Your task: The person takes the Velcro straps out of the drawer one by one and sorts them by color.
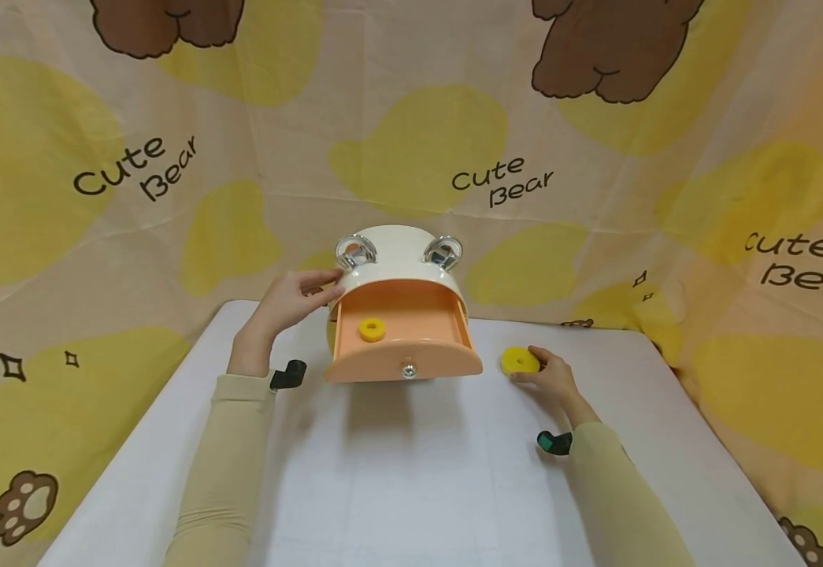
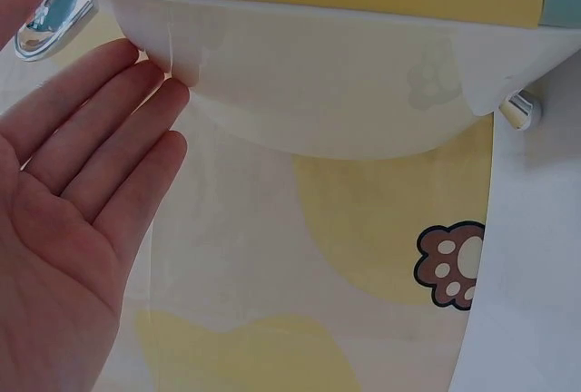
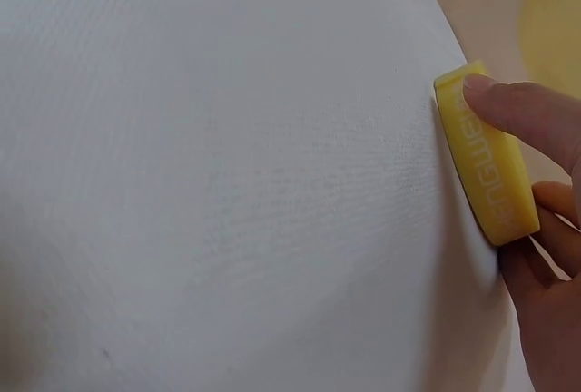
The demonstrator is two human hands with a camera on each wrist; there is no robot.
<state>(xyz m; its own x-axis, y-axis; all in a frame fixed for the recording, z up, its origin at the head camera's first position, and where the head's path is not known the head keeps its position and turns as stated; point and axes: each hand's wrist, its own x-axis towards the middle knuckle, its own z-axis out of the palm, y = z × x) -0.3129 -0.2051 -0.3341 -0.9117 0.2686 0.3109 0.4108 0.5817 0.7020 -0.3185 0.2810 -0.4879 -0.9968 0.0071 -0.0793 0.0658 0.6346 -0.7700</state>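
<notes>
A white drawer box (image 1: 400, 252) with two silver ring-shaped ears has its orange drawer (image 1: 404, 361) pulled out. Inside the drawer, near its left side, lies a small yellow ring (image 1: 372, 330). My left hand (image 1: 287, 303) touches the box's left side; in the left wrist view the fingers (image 2: 145, 151) are nearly straight, their tips at the white wall. Right of the box, my right hand (image 1: 553, 378) grips a thick yellow disc (image 1: 520, 361) at the table surface. The right wrist view shows pale lettering on the disc's rim (image 3: 486, 161), between thumb and fingers.
The white table (image 1: 411, 488) extends in front of the box and between both forearms. A patterned cloth (image 1: 411, 142) hangs behind the table and along its sides. Dark wrist mounts (image 1: 289, 375) stick out inward from both sleeves.
</notes>
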